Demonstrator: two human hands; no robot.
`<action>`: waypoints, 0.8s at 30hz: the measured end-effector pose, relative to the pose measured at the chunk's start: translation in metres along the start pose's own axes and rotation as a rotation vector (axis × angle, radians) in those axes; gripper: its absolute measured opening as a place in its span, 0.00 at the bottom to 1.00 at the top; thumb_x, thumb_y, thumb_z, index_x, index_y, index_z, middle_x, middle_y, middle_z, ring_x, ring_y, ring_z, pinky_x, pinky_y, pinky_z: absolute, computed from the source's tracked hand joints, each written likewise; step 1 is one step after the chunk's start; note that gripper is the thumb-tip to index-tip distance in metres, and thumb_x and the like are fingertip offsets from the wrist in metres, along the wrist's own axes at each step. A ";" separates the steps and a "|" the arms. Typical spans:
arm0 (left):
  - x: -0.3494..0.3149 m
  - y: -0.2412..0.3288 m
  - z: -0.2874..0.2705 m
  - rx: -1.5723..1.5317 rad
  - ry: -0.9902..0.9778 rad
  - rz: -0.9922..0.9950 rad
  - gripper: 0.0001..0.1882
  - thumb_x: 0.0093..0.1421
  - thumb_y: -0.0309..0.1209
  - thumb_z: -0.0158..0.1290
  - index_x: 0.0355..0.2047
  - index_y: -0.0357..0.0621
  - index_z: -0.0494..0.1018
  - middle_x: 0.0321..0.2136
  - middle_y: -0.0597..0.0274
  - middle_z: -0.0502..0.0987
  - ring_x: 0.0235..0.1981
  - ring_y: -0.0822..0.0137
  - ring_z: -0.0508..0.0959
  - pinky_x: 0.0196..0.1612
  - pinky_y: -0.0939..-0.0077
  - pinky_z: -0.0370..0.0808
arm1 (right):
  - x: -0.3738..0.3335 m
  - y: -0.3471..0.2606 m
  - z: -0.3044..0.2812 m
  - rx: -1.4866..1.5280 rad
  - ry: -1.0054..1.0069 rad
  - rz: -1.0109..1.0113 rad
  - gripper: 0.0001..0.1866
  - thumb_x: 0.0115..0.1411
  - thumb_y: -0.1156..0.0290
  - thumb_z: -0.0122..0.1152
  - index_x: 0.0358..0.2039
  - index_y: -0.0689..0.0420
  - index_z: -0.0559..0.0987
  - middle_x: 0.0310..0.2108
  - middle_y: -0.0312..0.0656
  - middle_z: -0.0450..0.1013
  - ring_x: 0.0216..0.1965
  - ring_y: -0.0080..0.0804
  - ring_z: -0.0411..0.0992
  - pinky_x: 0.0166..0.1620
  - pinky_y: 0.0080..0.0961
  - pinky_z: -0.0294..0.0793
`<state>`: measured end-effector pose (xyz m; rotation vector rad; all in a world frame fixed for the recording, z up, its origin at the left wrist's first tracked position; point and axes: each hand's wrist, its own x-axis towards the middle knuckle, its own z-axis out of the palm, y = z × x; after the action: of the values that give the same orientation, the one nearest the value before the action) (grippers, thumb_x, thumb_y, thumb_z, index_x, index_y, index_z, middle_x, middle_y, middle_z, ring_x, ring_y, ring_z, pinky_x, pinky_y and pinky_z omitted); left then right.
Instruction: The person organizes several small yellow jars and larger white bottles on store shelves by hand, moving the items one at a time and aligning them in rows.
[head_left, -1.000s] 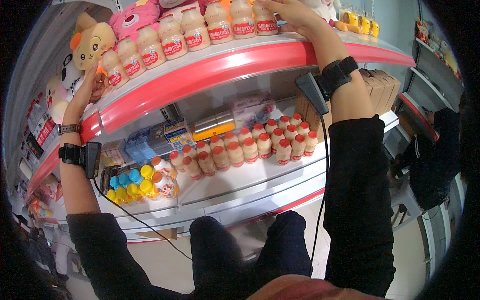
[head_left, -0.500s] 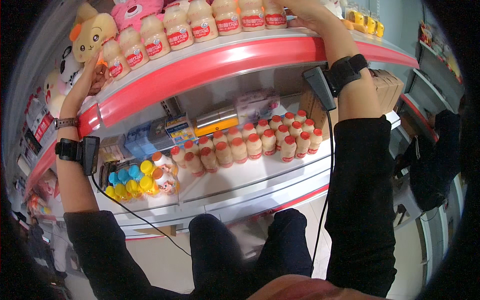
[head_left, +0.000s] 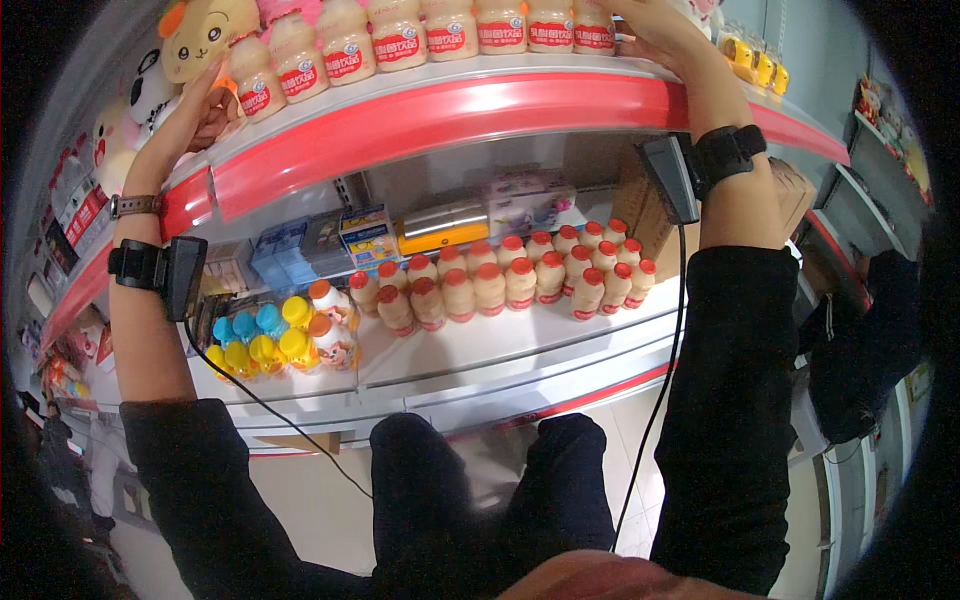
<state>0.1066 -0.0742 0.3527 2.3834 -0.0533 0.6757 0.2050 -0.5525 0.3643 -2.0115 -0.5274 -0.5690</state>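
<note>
A row of cream-coloured drink bottles (head_left: 397,40) with red labels stands upright along the upper shelf (head_left: 450,72). My left hand (head_left: 212,112) rests at the row's left end, beside the leftmost bottle (head_left: 256,88). Its fingers are partly bent and apart, with nothing seen in them. At the other end my right hand (head_left: 655,32) reaches against the rightmost bottle (head_left: 593,32), fingers apart, one stretched toward the bottle's top. The upper frame edge cuts off several bottle tops and part of this hand's reach.
Plush toys (head_left: 205,40) sit behind the row. On the lower shelf stand red-capped bottles (head_left: 490,285), yellow- and blue-capped bottles (head_left: 262,350), boxes (head_left: 365,235) and a cardboard carton (head_left: 640,215). Yellow bottles (head_left: 750,60) are farther right. Black cables (head_left: 272,408) hang from both wrist devices.
The view has shifted, so shelf, bottles and hands appear farther right, and the bottle row sits higher in the picture. Both hands stay at the ends of the row.
</note>
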 end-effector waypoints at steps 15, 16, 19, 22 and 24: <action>0.008 0.003 0.001 -0.115 -0.061 -0.005 0.37 0.59 0.70 0.32 0.20 0.47 0.66 0.11 0.78 0.54 0.11 0.82 0.48 0.16 0.84 0.43 | 0.001 0.002 0.004 0.317 -0.087 0.122 0.32 0.60 0.37 0.49 0.51 0.53 0.71 0.40 0.43 0.70 0.39 0.32 0.69 0.40 0.33 0.72; 0.006 0.004 0.004 -0.114 -0.058 -0.006 0.37 0.59 0.70 0.32 0.20 0.47 0.66 0.11 0.78 0.54 0.11 0.82 0.48 0.16 0.84 0.43 | 0.004 0.002 0.005 0.318 -0.089 0.120 0.32 0.60 0.37 0.49 0.51 0.53 0.71 0.40 0.43 0.70 0.39 0.32 0.69 0.40 0.33 0.72; 0.004 0.006 0.007 -0.159 -0.080 0.061 0.37 0.59 0.69 0.32 0.19 0.47 0.67 0.11 0.79 0.52 0.11 0.82 0.48 0.16 0.84 0.43 | 0.022 0.018 -0.001 0.356 -0.056 0.208 0.33 0.57 0.35 0.50 0.47 0.52 0.71 0.36 0.42 0.69 0.36 0.33 0.68 0.38 0.33 0.71; 0.009 0.007 0.003 -0.168 -0.262 0.014 0.36 0.62 0.66 0.33 0.21 0.45 0.68 0.10 0.80 0.50 0.11 0.82 0.47 0.15 0.83 0.42 | 0.033 0.037 -0.009 0.556 -0.030 0.268 0.28 0.56 0.40 0.56 0.43 0.54 0.74 0.36 0.44 0.71 0.37 0.37 0.69 0.40 0.34 0.71; 0.012 0.003 0.005 -0.197 -0.251 0.030 0.36 0.62 0.66 0.33 0.22 0.45 0.69 0.10 0.80 0.49 0.11 0.81 0.46 0.16 0.83 0.42 | 0.032 0.040 -0.006 0.474 0.026 0.182 0.32 0.57 0.40 0.55 0.48 0.55 0.72 0.41 0.44 0.70 0.43 0.34 0.68 0.46 0.33 0.69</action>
<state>0.1188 -0.0779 0.3568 2.2657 -0.2513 0.3631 0.2526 -0.5722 0.3588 -1.5774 -0.4118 -0.3210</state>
